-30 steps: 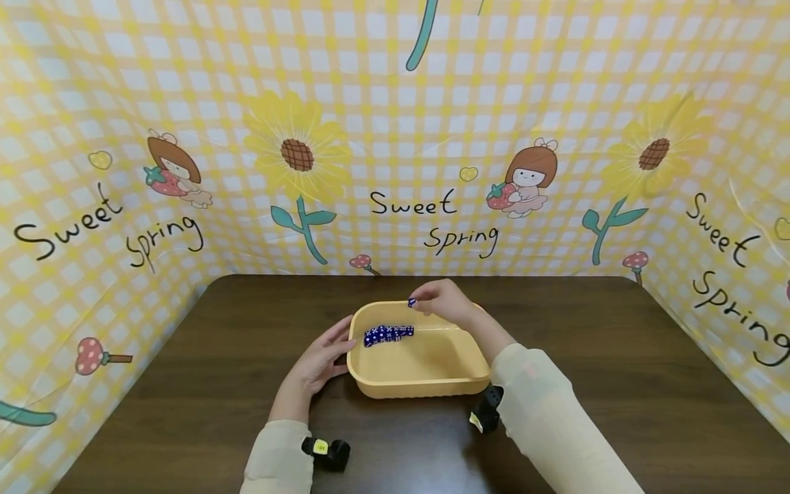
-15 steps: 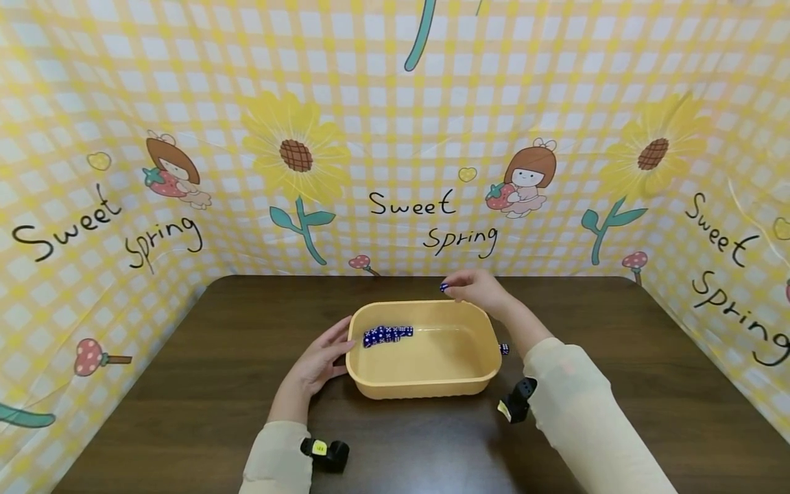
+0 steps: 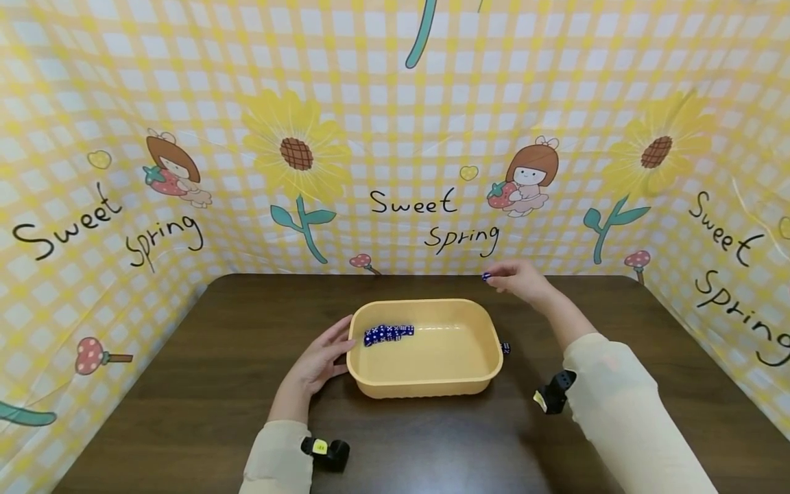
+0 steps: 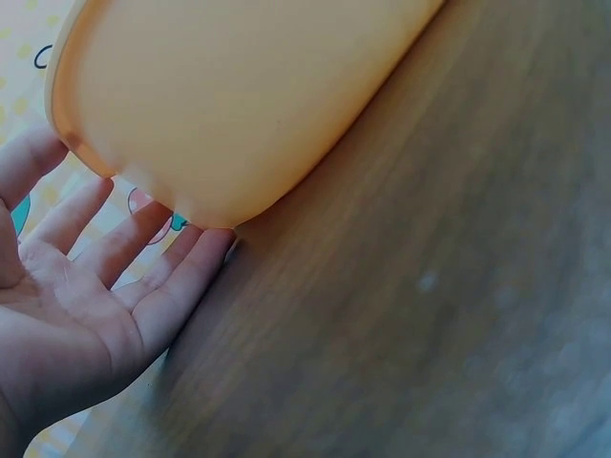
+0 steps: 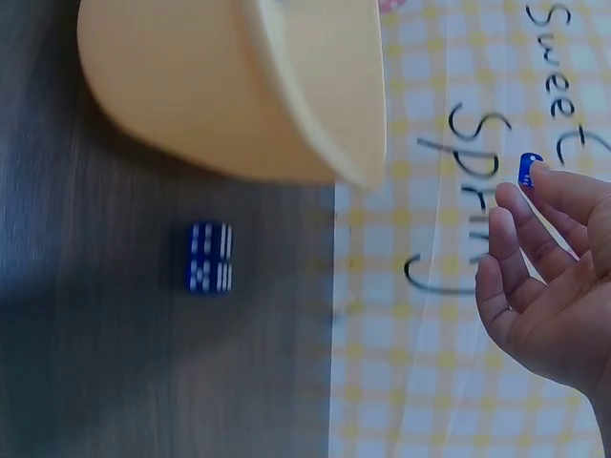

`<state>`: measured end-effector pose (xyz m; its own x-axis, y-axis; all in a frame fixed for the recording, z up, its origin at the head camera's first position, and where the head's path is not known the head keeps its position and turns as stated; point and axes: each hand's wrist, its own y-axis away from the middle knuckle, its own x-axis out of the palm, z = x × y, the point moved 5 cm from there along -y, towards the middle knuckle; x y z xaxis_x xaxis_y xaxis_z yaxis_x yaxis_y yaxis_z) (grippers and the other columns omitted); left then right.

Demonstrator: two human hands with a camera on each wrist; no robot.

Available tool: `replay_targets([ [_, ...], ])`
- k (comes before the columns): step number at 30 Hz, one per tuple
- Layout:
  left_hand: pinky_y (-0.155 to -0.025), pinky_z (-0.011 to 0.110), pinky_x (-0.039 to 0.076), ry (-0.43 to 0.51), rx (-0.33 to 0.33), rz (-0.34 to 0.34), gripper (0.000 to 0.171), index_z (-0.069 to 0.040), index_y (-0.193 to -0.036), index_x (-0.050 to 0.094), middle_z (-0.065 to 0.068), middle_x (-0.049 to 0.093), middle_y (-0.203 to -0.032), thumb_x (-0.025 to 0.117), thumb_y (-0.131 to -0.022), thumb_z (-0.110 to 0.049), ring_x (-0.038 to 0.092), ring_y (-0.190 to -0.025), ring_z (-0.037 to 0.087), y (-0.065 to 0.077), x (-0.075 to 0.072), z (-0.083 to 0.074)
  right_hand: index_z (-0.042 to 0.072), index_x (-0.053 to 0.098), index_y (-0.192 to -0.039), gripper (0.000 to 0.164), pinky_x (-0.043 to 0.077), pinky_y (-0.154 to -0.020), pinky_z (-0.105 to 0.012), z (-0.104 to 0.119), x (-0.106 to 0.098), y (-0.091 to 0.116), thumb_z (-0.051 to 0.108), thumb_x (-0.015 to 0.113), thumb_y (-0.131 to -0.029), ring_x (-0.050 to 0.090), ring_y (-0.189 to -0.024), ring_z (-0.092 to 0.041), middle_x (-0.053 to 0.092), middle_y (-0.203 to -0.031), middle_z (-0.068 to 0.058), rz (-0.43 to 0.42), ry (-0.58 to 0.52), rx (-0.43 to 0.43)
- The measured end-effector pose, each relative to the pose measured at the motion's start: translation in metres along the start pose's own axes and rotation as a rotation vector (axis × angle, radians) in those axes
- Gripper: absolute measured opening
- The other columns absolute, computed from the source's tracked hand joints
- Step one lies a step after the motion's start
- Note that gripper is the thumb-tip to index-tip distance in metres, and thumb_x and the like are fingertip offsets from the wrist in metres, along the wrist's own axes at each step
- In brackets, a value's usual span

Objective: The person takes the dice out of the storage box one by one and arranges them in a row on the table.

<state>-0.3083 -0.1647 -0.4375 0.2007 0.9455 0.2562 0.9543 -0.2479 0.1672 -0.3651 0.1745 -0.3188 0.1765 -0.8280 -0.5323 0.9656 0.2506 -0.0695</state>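
Observation:
A yellow plastic basin [image 3: 426, 382] stands on the table. Straight fingers of my left hand [image 3: 323, 358] rest against the basin's left end, with the thumb at its rim; the left wrist view shows the fingertips on the outer wall [image 4: 220, 114]. Beyond the basin's back right corner, my right hand [image 3: 521, 280] is raised and pinches a small blue die [image 5: 530, 170] between thumb and forefinger. Several blue dice [image 3: 387, 334] with white dots lie in a row inside the basin, towards its left. More blue dice [image 5: 209, 258], seemingly two, sit on the table just past its right end.
The dark wooden table [image 3: 204, 384] runs back to a yellow checked cloth [image 3: 395, 137], which hangs behind and at both sides. Black wrist cameras [image 3: 553, 393] are strapped over both sleeves.
My right hand has moved right and back from above the basin, still pinching the die. This uncovered the basin's right end and the dice beside it. My left hand has stayed in place.

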Motion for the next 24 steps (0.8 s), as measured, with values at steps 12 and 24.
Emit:
replay_targets([
  [12,-0.078,0.046,0.039,-0.002,0.002,0.000,0.054,-0.019,-0.134,0.031,0.011,0.029,-0.135,0.051,-0.085,-0.007,0.033,-0.117,0.027,0.000,0.001,-0.001,-0.013,0.057,-0.095,0.021,0.045,-0.060,-0.027,-0.030,-0.024,0.014,0.003,0.056,-0.081,0.053,-0.069,-0.021,0.058,-0.082,-0.015,-0.017,0.071,-0.056],
  [24,-0.078,0.046,0.039,0.001,-0.005,-0.009,0.054,-0.019,-0.134,0.031,0.011,0.030,-0.135,0.051,-0.085,-0.006,0.033,-0.117,0.026,0.001,0.001,-0.001,-0.011,0.058,-0.094,0.020,0.045,-0.062,-0.038,-0.059,-0.016,0.032,0.003,0.057,-0.080,0.055,-0.068,-0.028,0.060,-0.081,-0.018,0.039,0.126,-0.035],
])
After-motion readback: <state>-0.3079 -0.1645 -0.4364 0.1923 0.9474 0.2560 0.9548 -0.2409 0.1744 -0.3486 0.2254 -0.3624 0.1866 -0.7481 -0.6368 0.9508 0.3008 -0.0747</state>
